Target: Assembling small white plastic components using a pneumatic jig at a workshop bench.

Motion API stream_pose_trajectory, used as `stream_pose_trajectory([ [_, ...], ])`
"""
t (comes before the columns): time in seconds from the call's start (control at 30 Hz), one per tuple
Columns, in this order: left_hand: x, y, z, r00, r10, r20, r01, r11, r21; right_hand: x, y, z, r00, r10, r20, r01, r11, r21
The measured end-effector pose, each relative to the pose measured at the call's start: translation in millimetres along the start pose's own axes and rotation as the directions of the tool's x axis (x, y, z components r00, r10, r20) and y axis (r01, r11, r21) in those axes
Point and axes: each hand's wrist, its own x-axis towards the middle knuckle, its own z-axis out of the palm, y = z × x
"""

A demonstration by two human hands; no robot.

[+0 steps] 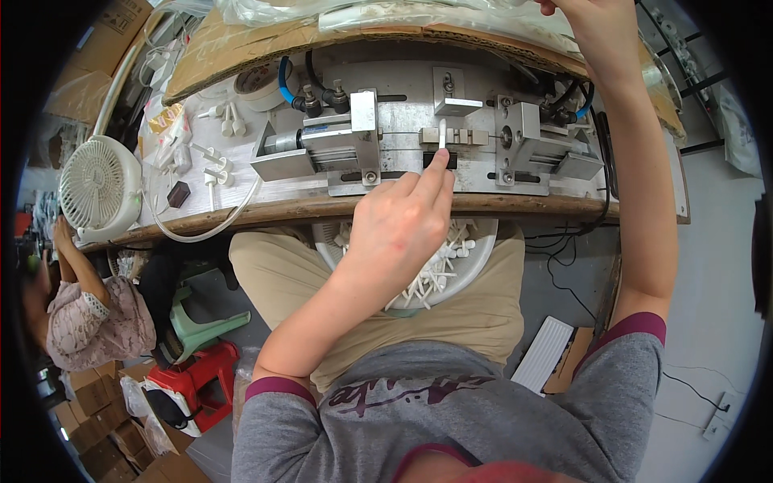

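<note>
My left hand is at the middle of the bench, its fingertips closed on a slim white plastic stick. The stick stands out beyond the fingers and lies over a slotted metal block of the fixture. Metal clamp units with cylinders flank the block, one on the left and one on the right. Above the block is a small steel bracket. My right hand reaches up past the cardboard to the far edge, where the picture cuts off most of its fingers.
On my lap sits a white basin of loose white plastic parts. Along the bench's left lie a white fan, several white plastic pieces and a tape roll. Cardboard overhangs the fixture. Another person sits at the left.
</note>
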Motion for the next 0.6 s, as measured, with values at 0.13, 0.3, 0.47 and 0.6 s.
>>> stream_pose_trajectory([
  [0.13, 14.1, -9.0, 2.4, 0.999, -0.011, 0.048, 0.012, 0.999, -0.031, -7.6, -2.7, -0.6, 0.999, -0.015, -0.029, 0.016, 1.000, 0.020],
  [0.3, 11.9, -11.7, 3.8, 0.994, -0.052, 0.097, 0.055, 0.998, -0.027, -22.9, -15.9, -4.3, 0.990, 0.055, -0.128, -0.032, 0.984, 0.176],
  [0.47, 12.6, -12.7, 1.4, 0.994, -0.057, 0.096, 0.062, 0.997, -0.054, -64.9, -23.5, -21.4, 0.932, 0.357, 0.063, -0.340, 0.804, 0.488],
  [0.6, 11.2, -15.8, -1.6, 0.996, -0.086, 0.005, 0.086, 0.977, -0.194, -101.3, -38.2, -7.2, 0.838, 0.468, 0.281, -0.531, 0.583, 0.615],
])
